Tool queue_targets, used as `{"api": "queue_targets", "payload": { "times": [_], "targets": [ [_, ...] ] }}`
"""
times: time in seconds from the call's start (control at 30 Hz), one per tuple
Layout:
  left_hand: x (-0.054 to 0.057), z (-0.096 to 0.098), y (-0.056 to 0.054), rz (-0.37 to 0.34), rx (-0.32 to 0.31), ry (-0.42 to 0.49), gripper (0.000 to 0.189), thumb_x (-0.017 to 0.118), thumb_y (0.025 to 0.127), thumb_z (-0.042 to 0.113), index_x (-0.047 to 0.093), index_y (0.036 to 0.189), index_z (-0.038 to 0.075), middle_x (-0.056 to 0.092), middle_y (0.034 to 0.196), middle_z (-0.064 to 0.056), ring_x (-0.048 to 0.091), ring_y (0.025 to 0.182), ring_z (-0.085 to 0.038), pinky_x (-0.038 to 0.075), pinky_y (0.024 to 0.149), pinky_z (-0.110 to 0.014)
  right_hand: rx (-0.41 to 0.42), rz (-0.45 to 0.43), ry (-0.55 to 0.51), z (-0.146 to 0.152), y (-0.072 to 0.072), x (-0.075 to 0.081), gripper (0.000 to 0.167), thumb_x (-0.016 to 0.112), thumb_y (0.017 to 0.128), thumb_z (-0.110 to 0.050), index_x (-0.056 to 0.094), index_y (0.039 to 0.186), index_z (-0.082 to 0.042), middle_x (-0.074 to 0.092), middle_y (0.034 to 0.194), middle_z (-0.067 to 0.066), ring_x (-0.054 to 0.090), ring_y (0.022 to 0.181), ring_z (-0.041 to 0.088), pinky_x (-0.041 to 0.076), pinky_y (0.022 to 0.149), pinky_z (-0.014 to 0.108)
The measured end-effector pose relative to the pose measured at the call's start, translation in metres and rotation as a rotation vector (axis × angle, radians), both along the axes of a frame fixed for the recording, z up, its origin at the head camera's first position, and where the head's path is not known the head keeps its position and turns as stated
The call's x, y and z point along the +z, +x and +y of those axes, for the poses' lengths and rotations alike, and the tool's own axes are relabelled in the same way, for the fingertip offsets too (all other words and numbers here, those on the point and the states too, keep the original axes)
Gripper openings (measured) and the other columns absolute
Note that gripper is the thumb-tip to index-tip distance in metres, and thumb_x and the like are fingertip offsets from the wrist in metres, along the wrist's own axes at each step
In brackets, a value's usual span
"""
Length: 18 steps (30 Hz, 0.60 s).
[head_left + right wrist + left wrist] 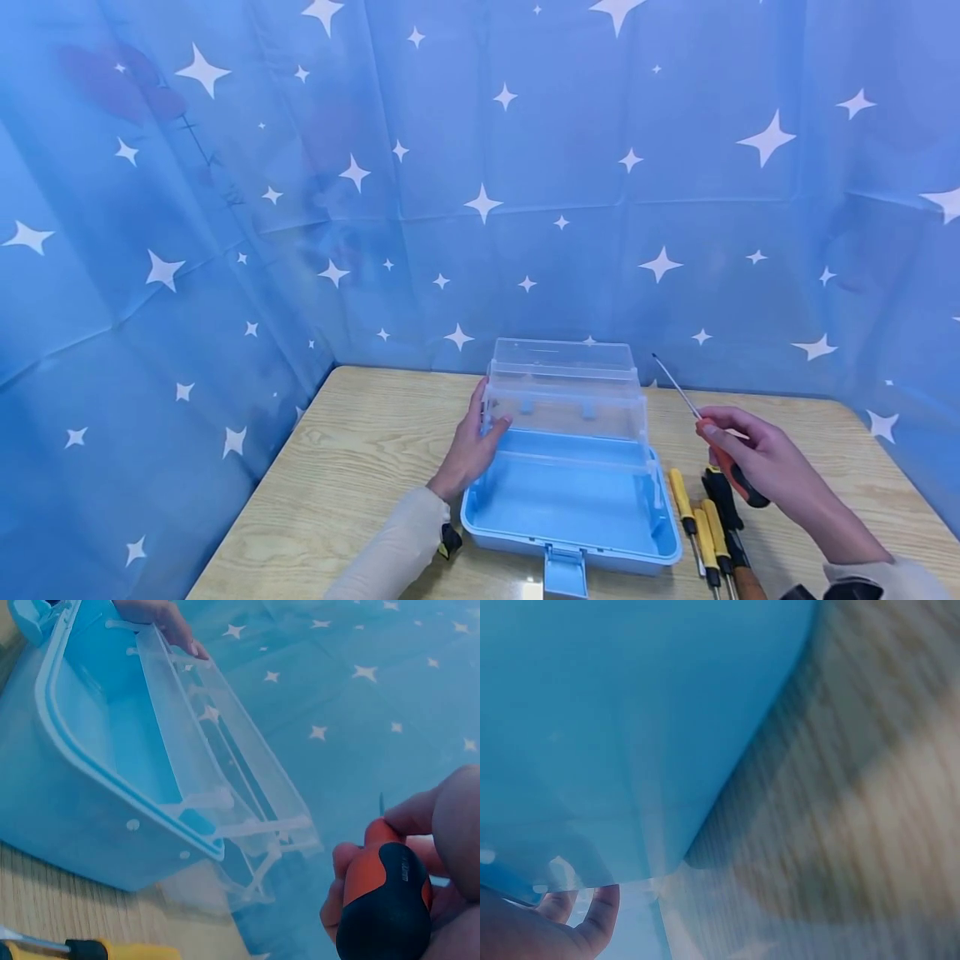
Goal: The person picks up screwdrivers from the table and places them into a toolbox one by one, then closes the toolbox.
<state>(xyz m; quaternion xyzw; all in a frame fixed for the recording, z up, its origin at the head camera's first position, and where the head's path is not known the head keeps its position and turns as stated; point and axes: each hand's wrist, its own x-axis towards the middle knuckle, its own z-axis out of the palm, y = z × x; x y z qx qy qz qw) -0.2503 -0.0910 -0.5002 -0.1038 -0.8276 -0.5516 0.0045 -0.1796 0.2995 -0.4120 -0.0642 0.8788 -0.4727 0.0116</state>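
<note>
A light blue toolbox [573, 543] stands unfolded on the table, its inside bare. My left hand [471, 450] grips the left edge of its clear lid and trays [566, 408], thumb in front and fingers behind. In the left wrist view the toolbox's blue wall [630, 735] fills much of the picture, with the curled fingers [600, 915] at its lower edge. Right of the toolbox, my right hand [765, 454] holds an orange and black screwdriver [726, 458] by its handle, raised with the tip pointing up and away. The right wrist view shows the handle [384, 907] from its butt end.
Several tools lie right of the toolbox, including yellow-handled screwdrivers [705, 542] and a black-handled tool [722, 498]. A small black and yellow item [450, 542] sits by my left forearm. A blue starry curtain [480, 167] hangs behind the wooden table [352, 467].
</note>
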Motion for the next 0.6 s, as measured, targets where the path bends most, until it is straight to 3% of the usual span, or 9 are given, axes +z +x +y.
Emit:
{"api": "queue_targets", "payload": {
  "times": [0.2,0.6],
  "targets": [
    [0.003,0.000,0.001,-0.008,-0.004,0.006,0.072,0.050,0.102,0.045,0.007,0.159,0.036,0.033,0.159,-0.004,0.034,0.144,-0.032,0.031,0.112,-0.064,0.030,0.000,-0.018,-0.010,-0.002,0.003,0.046,0.047,0.105,-0.032,0.049,0.137,0.001,0.064,0.091,0.005,0.064,0.074,0.018,0.053,0.061,0.032],
    [0.001,0.000,0.000,-0.022,0.000,0.007,0.072,0.050,0.100,0.050,0.007,0.158,0.041,0.034,0.159,-0.002,0.034,0.145,-0.031,0.029,0.112,-0.064,0.084,0.004,-0.048,-0.028,-0.006,0.005,0.043,0.049,0.105,-0.030,0.051,0.136,0.001,0.063,0.094,0.008,0.063,0.073,0.018,0.052,0.061,0.032]
  ]
}}
